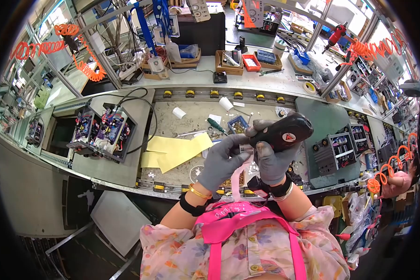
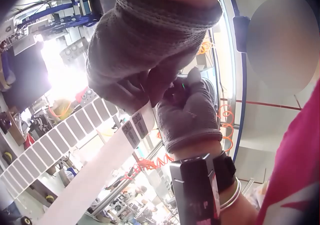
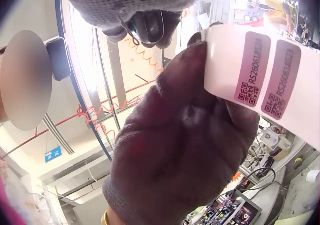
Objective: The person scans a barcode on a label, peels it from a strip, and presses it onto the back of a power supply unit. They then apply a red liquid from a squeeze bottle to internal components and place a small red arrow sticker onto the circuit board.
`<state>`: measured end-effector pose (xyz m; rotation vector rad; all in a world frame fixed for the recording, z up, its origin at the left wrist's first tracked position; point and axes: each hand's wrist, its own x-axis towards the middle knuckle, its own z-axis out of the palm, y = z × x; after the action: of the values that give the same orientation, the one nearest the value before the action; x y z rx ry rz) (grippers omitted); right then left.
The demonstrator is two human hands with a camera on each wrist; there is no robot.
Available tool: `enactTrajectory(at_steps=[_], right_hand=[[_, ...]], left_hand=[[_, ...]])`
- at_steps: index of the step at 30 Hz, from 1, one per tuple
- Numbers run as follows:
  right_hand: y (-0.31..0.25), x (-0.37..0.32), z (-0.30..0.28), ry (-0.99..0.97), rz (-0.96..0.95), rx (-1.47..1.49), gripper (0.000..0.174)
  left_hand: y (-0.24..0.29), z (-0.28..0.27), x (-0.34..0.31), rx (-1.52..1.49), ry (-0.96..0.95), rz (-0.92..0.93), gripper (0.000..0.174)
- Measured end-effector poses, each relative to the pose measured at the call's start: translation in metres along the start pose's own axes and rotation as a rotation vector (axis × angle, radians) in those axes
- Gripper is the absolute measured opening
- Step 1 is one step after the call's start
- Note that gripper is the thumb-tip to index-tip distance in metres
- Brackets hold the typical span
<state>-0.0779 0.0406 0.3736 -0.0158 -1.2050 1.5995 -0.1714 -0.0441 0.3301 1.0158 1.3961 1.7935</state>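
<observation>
Both hands wear grey gloves and meet over the bench in front of the chest. My left hand (image 1: 221,161) pinches a strip of white labels (image 3: 255,69) between thumb and fingers. Its printed stickers carry QR codes and numbers, and the long strip (image 2: 85,177) hangs down from the fingers. My right hand (image 1: 277,158) grips a black handheld scanner (image 1: 284,132) bearing a round white sticker with a red triangle. Right beside the label end, the right thumb lies against the scanner's underside. The right wrist view shows the left palm (image 3: 180,135) close up, below the right glove (image 3: 135,4).
Yellow sheets (image 1: 172,151), a green screwdriver (image 1: 216,125) and a blue bin of screws (image 1: 238,125) lie on the bench. Open electronic units stand at left (image 1: 105,130) and right (image 1: 338,151). Two white cups (image 1: 226,103) lie farther back. Orange coiled hoses (image 1: 91,70) hang at the sides.
</observation>
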Motion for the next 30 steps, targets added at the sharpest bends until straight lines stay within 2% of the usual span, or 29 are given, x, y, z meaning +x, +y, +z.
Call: enactTrajectory(at_steps=[1,4,7,13,16,19,21,25,28,30], right_hand=[[-0.001,-0.001,0.001,0.011,0.02,0.001,0.065],[0.002,-0.002,-0.004,-0.032,-0.008,-0.041,0.069],[0.002,-0.004,0.0,-0.042,-0.03,-0.095,0.085],[0.004,-0.001,-0.001,-0.101,-0.072,-0.154,0.083],[0.007,-0.001,-0.004,-0.118,-0.066,-0.08,0.076],[0.006,-0.001,0.003,-0.137,-0.068,0.063,0.076],[0.007,-0.002,-0.002,-0.142,-0.067,0.024,0.077],[0.006,-0.004,-0.009,-0.198,-0.083,-0.05,0.079],[0.0,-0.003,-0.003,-0.214,-0.025,-0.024,0.078],[0.002,-0.009,-0.011,-0.178,-0.035,-0.194,0.076]], left_hand=[[0.001,0.0,0.0,0.031,-0.007,0.003,0.044],[0.005,0.001,0.0,0.066,-0.019,-0.004,0.045],[0.0,0.001,0.0,0.033,-0.016,-0.008,0.047],[-0.001,0.001,0.0,0.079,-0.014,0.028,0.048],[0.008,0.001,-0.001,0.135,-0.012,0.012,0.049],[0.01,0.003,-0.001,0.085,-0.01,0.019,0.049],[0.009,0.004,-0.001,0.029,-0.007,0.009,0.049],[0.005,-0.001,0.002,0.107,-0.037,0.009,0.051],[0.0,-0.001,0.002,0.087,-0.043,0.002,0.052],[-0.003,0.0,0.002,0.045,-0.034,-0.002,0.052]])
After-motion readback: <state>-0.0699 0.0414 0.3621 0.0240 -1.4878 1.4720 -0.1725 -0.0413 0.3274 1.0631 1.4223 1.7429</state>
